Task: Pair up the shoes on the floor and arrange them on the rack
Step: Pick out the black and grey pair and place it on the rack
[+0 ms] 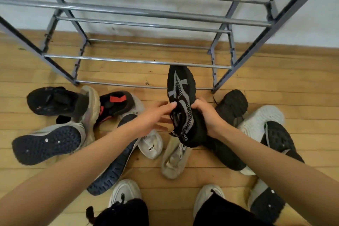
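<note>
A black sneaker with grey straps (180, 95) is held above the floor, toe pointing at the rack. My right hand (209, 115) grips it around the heel and collar. My left hand (156, 117) touches its laces with thumb and fingertips, fingers spread. The grey metal shoe rack (137, 61) stands just behind, its bars bare. Several loose shoes lie on the wooden floor: a black one (55, 101) and a black-and-red one (117, 102) at left, a sole-up dark-soled one (47, 143), a beige one (174, 159) under the held sneaker, and black and white ones (256, 121) at right.
A long dark-soled shoe (113, 167) lies under my left forearm. A white shoe (152, 145) sits beside it. My own feet in pale sneakers (126, 191) stand at the bottom edge. A white wall runs behind the rack.
</note>
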`<state>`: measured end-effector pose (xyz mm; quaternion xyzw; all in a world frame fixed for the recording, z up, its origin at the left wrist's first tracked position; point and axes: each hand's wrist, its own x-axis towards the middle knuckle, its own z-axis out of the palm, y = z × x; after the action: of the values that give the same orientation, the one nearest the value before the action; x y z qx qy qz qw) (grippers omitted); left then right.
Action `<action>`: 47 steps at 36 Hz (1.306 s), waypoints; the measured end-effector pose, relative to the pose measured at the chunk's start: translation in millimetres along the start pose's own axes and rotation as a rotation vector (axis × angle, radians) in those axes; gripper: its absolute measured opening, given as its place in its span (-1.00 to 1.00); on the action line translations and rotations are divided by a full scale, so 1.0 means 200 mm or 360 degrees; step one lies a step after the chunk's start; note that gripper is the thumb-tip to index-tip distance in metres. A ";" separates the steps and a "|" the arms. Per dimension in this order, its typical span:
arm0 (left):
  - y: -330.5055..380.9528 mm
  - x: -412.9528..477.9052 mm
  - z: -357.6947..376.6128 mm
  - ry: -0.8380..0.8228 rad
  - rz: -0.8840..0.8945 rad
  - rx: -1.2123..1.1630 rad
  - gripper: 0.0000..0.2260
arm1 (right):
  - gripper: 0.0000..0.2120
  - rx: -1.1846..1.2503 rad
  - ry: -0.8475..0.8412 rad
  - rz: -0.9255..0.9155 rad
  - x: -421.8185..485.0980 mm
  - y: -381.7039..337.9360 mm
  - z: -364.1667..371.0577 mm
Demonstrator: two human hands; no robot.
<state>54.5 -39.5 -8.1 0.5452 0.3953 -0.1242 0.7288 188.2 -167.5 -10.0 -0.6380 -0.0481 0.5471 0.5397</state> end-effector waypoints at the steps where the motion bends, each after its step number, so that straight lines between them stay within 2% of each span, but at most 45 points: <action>1: 0.00 0.00 0.01 -0.0034 0.0009 -0.0081 -0.52 | -0.62 0.0069 -0.0035 -0.0019 -0.02 0.01 0.01; 5: -0.04 -0.01 0.05 0.0062 0.0086 -0.0178 -0.38 | -0.62 0.0308 -0.0161 -0.0077 -0.08 0.04 0.07; 8: -0.10 -0.04 0.06 0.0117 0.0211 -0.0138 -0.33 | -0.59 0.0046 -0.0109 -0.0069 -0.10 0.06 0.08; 11: -0.15 -0.07 0.04 0.0183 0.0297 0.0002 -0.31 | -0.66 -0.0255 -0.0020 0.0022 -0.10 0.10 0.06; 14: -0.18 -0.08 0.05 0.0240 0.0365 0.0175 -0.31 | -0.63 -0.0198 0.0034 0.0133 -0.11 0.16 0.04; 16: -0.21 -0.06 0.07 0.0246 0.0387 0.0179 -0.33 | -0.62 -0.0127 0.0107 0.0151 -0.10 0.19 0.03; 18: -0.24 -0.04 0.10 0.0283 0.0380 0.0145 -0.37 | -0.63 -0.0219 0.0193 0.0152 -0.09 0.20 0.03; 20: -0.27 -0.01 0.13 0.0360 0.0370 0.0105 -0.40 | -0.62 -0.0564 0.0263 0.0102 -0.07 0.20 0.01; 23: -0.31 0.03 0.14 0.0454 0.0360 0.0099 -0.39 | -0.65 -0.1308 0.0389 -0.0147 -0.04 0.17 -0.05; 28: -0.35 0.11 0.11 0.0490 0.0208 0.0007 -0.46 | -0.64 -0.1793 0.0717 -0.0404 0.00 0.12 -0.22; 30: -0.37 0.14 0.10 0.0500 0.0183 0.0023 -0.46 | -0.57 -0.1992 0.0841 -0.0377 0.01 0.11 -0.27; 32: -0.38 0.15 0.09 0.0499 0.0201 0.0071 -0.43 | -0.44 -0.2103 0.0928 -0.0223 0.03 0.12 -0.31; 35: -0.39 0.15 0.07 0.0504 0.0349 0.0140 -0.46 | -0.23 -0.2067 0.1046 -0.0002 0.05 0.14 -0.36; 40: -0.34 0.17 0.11 0.0538 0.0516 0.0093 -0.52 | 0.10 -0.1590 0.1028 0.0356 0.09 0.12 -0.42; 43: -0.26 0.22 0.13 0.0478 0.0460 0.0052 -0.51 | 0.23 -0.1537 0.0961 0.0416 0.10 0.10 -0.42; 47: -0.20 0.27 0.14 0.0299 0.0257 0.0393 -0.42 | 0.22 -0.1556 0.0909 0.0471 0.09 0.09 -0.41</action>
<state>77.4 -66.7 -72.5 0.6698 0.3983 -0.0615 0.6237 247.9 -214.4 -49.6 -0.9351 -0.0579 0.3374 0.0919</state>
